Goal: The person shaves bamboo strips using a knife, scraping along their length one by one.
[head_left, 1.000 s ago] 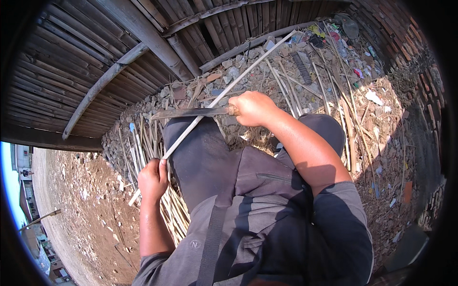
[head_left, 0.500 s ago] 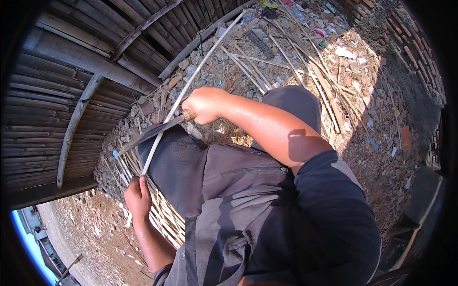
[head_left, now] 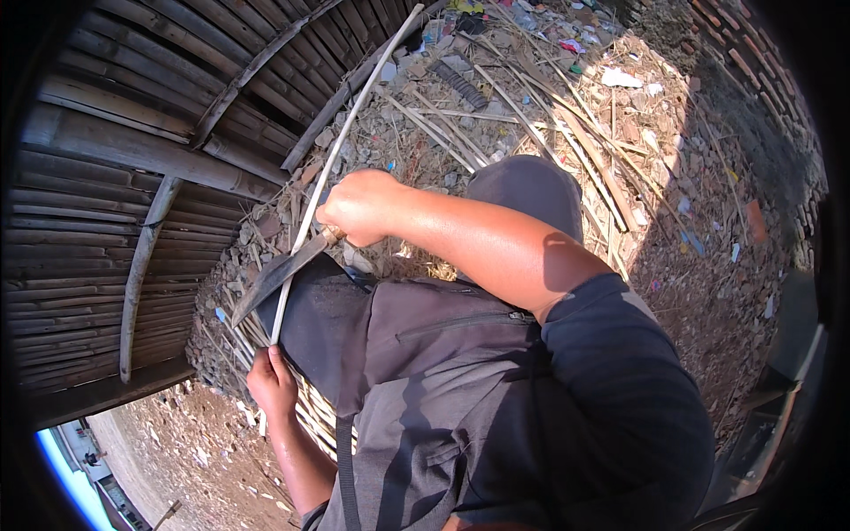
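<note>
In the head view, a long pale strip (head_left: 281, 314) slants from the top edge of the frame, left of centre, down to the left hand (head_left: 273, 382) at lower left, which is closed round it. The fingers curl away underneath, so that part of the grip is hidden; a pale tip shows below, though I can't tell whether it belongs to the same piece. Above that hand, the broad dark blade of a knife (head_left: 273, 285) crosses the strip; whether its edge bites is hard to make out. The right hand (head_left: 359, 208), left of centre, is clenched on the knife's handle, covering most of it, with the strip passing just beside its knuckles. Behind the left forearm lies a bundle of pale strips (head_left: 314, 409), partly cut off by the person's clothing. A bamboo wall (head_left: 80, 199) fills the upper left, and rubble and loose strips lie across the upper middle.
</note>
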`<state>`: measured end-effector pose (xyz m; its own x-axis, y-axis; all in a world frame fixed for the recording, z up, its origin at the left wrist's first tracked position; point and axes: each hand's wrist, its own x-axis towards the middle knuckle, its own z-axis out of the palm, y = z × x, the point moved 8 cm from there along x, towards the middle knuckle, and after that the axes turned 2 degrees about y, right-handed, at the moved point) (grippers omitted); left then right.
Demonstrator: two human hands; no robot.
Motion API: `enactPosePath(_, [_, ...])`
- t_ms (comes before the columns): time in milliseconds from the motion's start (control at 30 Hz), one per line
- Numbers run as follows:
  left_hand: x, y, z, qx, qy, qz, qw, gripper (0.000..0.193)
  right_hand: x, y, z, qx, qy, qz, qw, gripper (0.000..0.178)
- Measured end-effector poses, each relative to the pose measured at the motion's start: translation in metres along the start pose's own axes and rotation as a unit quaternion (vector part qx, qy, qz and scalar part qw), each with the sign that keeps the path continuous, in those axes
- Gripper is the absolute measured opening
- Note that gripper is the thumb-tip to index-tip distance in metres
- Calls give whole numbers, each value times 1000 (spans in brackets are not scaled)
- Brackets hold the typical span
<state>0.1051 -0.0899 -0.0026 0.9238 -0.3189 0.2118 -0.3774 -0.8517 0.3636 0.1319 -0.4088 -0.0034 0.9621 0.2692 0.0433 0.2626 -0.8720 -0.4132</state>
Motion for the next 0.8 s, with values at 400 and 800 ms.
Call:
enactPosePath(400, [5, 2, -14, 22, -26, -26, 999, 34, 2, 44, 3, 78, 7, 174, 982, 33])
enactPosePath(800, [-3, 0, -16, -68, -75, -68, 993, 33, -7, 123, -17, 160, 152, 315, 923, 45])
